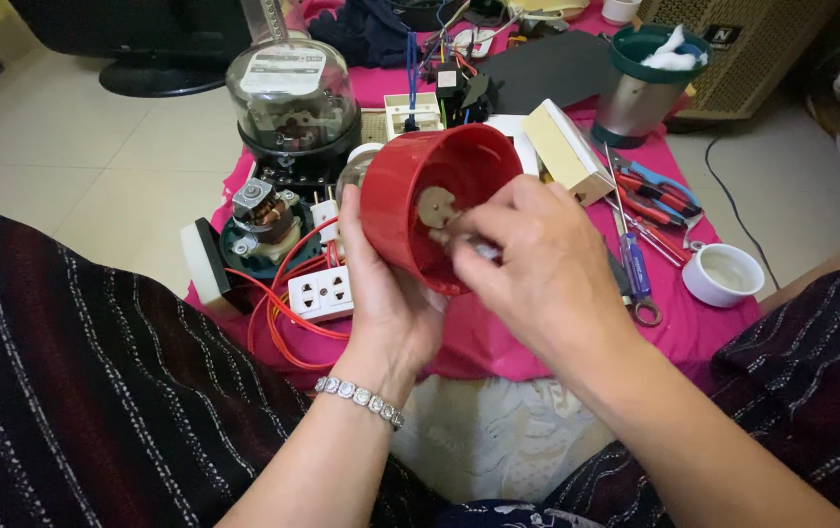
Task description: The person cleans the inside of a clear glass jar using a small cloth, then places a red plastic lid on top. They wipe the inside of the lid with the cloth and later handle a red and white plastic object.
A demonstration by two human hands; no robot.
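My left hand [386, 293] grips a red plastic cup-shaped housing [410, 191] from the side, its open mouth turned toward me. Inside it sits a small beige coupling piece [434, 207]. My right hand [537, 264] reaches into the mouth of the housing, fingertips pinched at that beige piece; what they hold is hidden by the fingers. A beaded bracelet [361, 398] is on my left wrist. Both hands hover over a pink cloth [478, 342] on the floor.
A glass-domed meter [291, 98], a small motor [263, 210] with red wires [283, 313] and a white socket strip [322, 291] lie left. Pliers [664, 196], a screwdriver [633, 264], a white cup [723, 274], a cream box [566, 152] and a steel can [640, 83] lie right.
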